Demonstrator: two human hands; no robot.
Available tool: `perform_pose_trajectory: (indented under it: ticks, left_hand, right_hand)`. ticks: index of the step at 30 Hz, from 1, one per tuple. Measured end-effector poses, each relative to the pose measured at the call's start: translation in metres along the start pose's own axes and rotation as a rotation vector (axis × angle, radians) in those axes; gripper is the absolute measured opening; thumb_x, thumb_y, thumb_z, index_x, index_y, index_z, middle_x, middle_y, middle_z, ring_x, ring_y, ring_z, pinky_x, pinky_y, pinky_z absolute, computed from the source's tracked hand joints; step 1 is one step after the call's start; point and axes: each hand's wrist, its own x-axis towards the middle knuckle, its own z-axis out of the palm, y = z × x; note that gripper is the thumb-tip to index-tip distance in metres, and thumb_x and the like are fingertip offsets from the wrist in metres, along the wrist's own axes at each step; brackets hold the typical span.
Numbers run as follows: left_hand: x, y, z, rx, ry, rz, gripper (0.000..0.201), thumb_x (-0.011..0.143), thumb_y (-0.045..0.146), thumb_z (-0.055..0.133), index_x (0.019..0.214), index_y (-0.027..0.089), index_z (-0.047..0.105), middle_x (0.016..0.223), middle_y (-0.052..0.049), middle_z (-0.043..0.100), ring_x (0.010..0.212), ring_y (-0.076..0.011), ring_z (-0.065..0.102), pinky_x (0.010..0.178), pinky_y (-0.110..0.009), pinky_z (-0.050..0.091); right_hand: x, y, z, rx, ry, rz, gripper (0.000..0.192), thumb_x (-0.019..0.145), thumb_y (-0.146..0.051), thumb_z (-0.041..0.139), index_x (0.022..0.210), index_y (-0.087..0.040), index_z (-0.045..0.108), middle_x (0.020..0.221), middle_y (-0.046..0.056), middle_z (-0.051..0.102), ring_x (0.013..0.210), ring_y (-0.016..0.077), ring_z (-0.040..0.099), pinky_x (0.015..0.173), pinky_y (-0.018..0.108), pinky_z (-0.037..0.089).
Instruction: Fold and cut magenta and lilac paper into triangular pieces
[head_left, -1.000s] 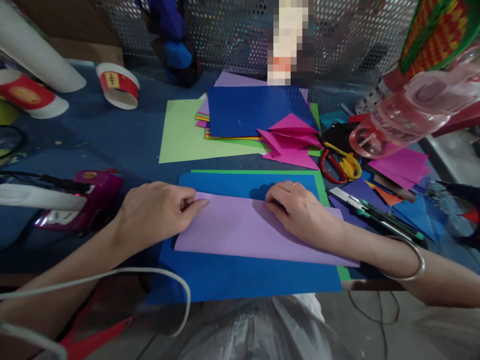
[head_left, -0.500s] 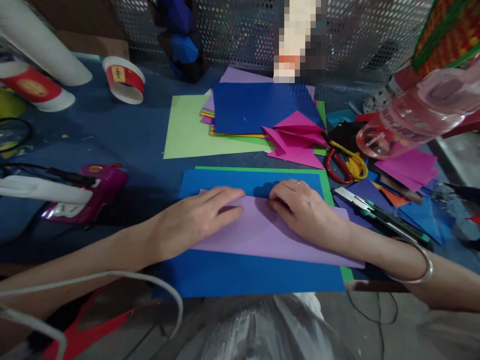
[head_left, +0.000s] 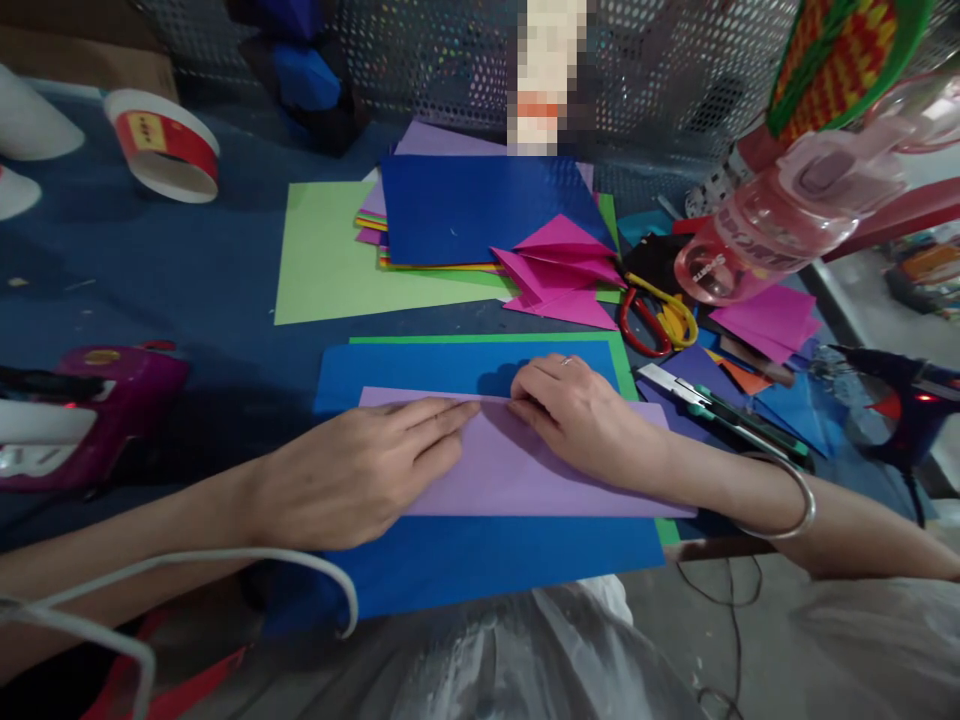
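A lilac sheet of paper (head_left: 480,470), seemingly folded into a long strip, lies on a blue sheet (head_left: 525,560). Green paper (head_left: 622,360) shows from beneath the blue one. My left hand (head_left: 367,465) rests on the strip's left half, its fingers stretched out flat along the far edge. At the middle of that same edge, my right hand (head_left: 581,415) has its fingers curled in, with thumb and fingertips pinching the paper. Part of the strip is hidden under both hands.
Behind lies a paper stack topped by a dark blue sheet (head_left: 495,205), with folded magenta pieces (head_left: 559,265) on it. To the right are scissors (head_left: 652,320), a utility knife (head_left: 720,410), a pink bottle (head_left: 780,215) and a glue gun (head_left: 900,390). A paper cup (head_left: 165,145) lies at left.
My left hand's fingers have come down flat and closer together on the lilac paper's far edge. My right hand stays at that edge. The view has shifted right.
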Motion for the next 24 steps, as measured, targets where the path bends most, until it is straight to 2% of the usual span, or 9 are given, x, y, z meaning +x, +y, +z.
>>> perform_pose_trajectory:
  ticks: [3,7,12,17,20,24]
  left_hand:
    - [0.006,0.007,0.006,0.021,0.007,-0.025,0.043,0.108,0.025,0.043,0.137,0.006,0.068,0.14,-0.02,0.071,0.122,-0.0328,0.071,0.1,-0.043,0.06]
    - [0.006,0.012,0.011,-0.016,-0.013,-0.122,0.054,0.109,0.042,0.046,0.156,0.017,0.055,0.154,-0.009,0.063,0.127,-0.0323,0.067,0.098,-0.043,0.06]
    - [0.003,0.012,0.012,0.007,0.026,-0.113,0.051,0.111,0.039,0.038,0.15,0.017,0.062,0.153,-0.004,0.064,0.126,-0.0302,0.067,0.094,-0.041,0.059]
    - [-0.002,0.012,0.019,0.027,0.07,-0.116,0.051,0.11,0.038,0.037,0.149,0.017,0.062,0.156,0.0,0.06,0.128,-0.0308,0.067,0.087,-0.041,0.058]
    - [-0.005,0.01,0.023,-0.005,0.072,-0.116,0.053,0.109,0.038,0.041,0.156,0.021,0.055,0.16,0.002,0.056,0.135,-0.0297,0.064,0.094,-0.041,0.056]
    - [-0.007,0.006,0.028,-0.091,0.092,-0.108,0.062,0.106,0.043,0.046,0.165,0.025,0.04,0.162,0.003,0.053,0.147,-0.028,0.054,0.107,-0.039,0.049]
  right_hand:
    - [0.0,-0.001,-0.001,-0.011,0.004,-0.002,0.017,0.103,-0.014,0.053,0.09,-0.015,0.064,0.087,0.009,0.068,0.08,0.0206,0.055,0.076,0.034,0.035]
    - [0.001,-0.004,-0.003,-0.009,-0.014,0.031,0.017,0.102,-0.012,0.053,0.091,-0.014,0.066,0.088,0.009,0.069,0.08,0.0206,0.056,0.076,0.034,0.035]
    - [-0.001,-0.003,-0.009,0.08,-0.059,0.137,0.01,0.1,-0.013,0.06,0.095,-0.015,0.068,0.095,0.009,0.073,0.086,0.021,0.061,0.081,0.034,0.039]
    - [-0.018,0.013,-0.026,0.125,-0.077,0.259,0.007,0.096,-0.022,0.069,0.089,-0.018,0.067,0.089,0.004,0.072,0.078,0.0182,0.061,0.074,0.032,0.039]
    - [-0.035,0.024,-0.039,0.171,-0.096,0.379,0.009,0.093,-0.023,0.072,0.086,-0.02,0.068,0.083,0.001,0.072,0.074,0.0166,0.062,0.069,0.03,0.039]
    - [-0.056,0.032,-0.051,0.228,-0.076,0.481,0.004,0.092,-0.025,0.072,0.09,-0.022,0.07,0.088,0.001,0.075,0.082,0.0179,0.067,0.072,0.03,0.043]
